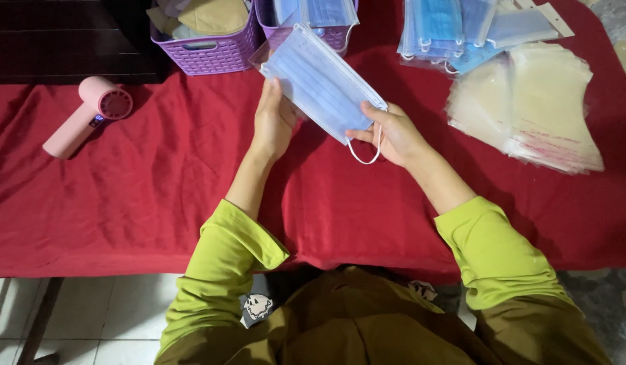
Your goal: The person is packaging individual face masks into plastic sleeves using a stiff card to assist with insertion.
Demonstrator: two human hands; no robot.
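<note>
A pale blue face mask (pixel 321 82) with white ear loops is held flat above the red tablecloth (pixel 144 196), partly inside a clear plastic sleeve. My left hand (pixel 273 120) grips its lower left edge. My right hand (pixel 388 132) pinches its lower right corner, where a white ear loop hangs down. Both green sleeves reach in from below.
Two purple baskets (pixel 211 51) stand at the back, one holding cloth, one holding masks. A pile of blue masks (pixel 455 30) lies at the back right, beside a stack of clear plastic bags (pixel 536 108). A pink hand-held fan (pixel 86 115) lies at the left.
</note>
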